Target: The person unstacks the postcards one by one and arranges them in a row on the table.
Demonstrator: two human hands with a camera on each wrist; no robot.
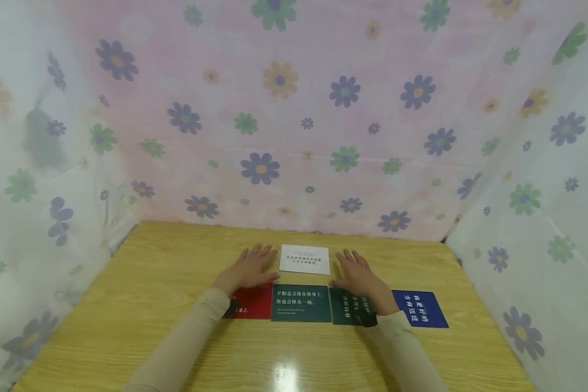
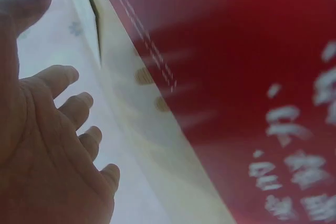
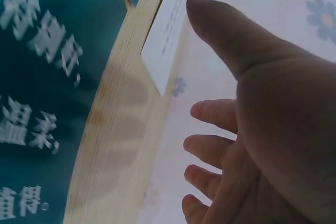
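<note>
A white card printed with dark characters lies flat on the wooden table between my two hands. My left hand is just left of it, fingers extended and holding nothing, partly over a red card. On the other side, my right hand reaches forward with its fingers apart, also holding nothing. Its wrist covers part of a dark green card with white characters. Between these two lies another green card. In the right wrist view, the thumb overlaps the white card's edge.
A blue card ends the row on the right, beyond my right wrist. The wooden table meets a flower-patterned cloth at the back, with similar cloth on both sides.
</note>
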